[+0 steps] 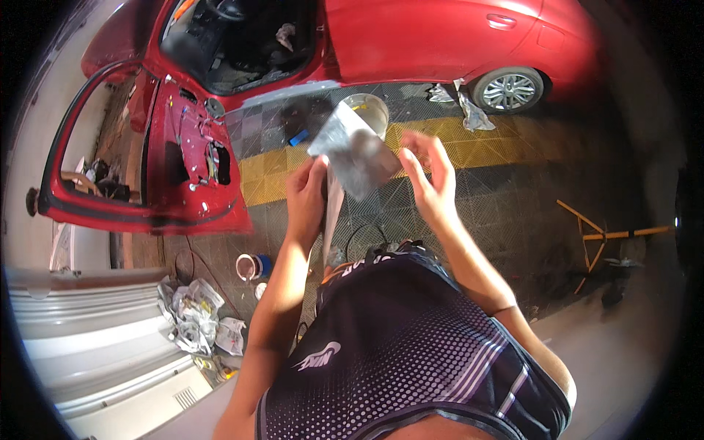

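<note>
A thin grey sheet (356,158) with a dull sheen, partly blurred, is held up in front of me; its exact kind I cannot make out. My left hand (304,194) is closed on its left edge, thumb on top. Beside its right corner is my right hand (434,180), thumb and fingers apart and slightly blurred; whether a fingertip touches the corner I cannot tell. A long pale strip (334,216) shows below the left hand. Behind the sheet stands a pale bucket (374,110), partly covered by it.
A red car (411,44) stands ahead, its red door (194,158) swung open at left. A blue block (298,137) lies on the tiled floor (469,198). Crumpled paper (194,315) and a small tub (251,267) sit lower left; a yellow stand (603,235) is at right.
</note>
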A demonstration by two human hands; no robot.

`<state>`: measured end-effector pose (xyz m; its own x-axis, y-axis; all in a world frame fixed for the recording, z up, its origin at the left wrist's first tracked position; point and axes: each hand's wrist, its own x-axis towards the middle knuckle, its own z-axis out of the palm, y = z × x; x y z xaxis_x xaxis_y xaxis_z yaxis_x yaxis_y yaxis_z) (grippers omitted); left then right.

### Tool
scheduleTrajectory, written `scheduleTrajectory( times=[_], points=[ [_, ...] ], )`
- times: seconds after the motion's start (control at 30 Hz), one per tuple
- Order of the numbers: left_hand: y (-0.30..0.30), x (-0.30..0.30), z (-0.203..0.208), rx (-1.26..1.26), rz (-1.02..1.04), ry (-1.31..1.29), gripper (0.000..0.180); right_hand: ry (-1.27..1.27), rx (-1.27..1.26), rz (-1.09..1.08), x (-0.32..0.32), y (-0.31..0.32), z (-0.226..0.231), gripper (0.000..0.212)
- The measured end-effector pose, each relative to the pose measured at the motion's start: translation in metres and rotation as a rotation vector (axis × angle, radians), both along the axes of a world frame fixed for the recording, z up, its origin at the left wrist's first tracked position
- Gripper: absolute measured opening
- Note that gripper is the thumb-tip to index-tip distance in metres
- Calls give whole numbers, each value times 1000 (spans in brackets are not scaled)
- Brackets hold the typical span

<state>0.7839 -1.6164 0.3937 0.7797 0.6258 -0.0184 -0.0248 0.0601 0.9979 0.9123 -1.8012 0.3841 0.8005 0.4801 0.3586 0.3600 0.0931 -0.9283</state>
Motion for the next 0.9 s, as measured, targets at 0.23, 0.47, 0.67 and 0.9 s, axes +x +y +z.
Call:
scheduleTrajectory(
  times=[0.23, 0.47, 0.67, 0.9],
  points=[
    [-19, -10, 11, -203, -164, 160, 29, 842, 342, 1087, 30, 10, -4, 81],
    [54, -58, 3, -583, 308, -201, 41, 1357, 870, 1011, 23, 11, -16, 87],
    [-28, -60, 36, 349, 247, -122, 23, 1435, 914, 926, 27, 14, -22, 99],
    [-85, -24, 62, 1477, -457, -392, 41, 1455, 763, 863, 12, 8, 3, 88]
  ],
)
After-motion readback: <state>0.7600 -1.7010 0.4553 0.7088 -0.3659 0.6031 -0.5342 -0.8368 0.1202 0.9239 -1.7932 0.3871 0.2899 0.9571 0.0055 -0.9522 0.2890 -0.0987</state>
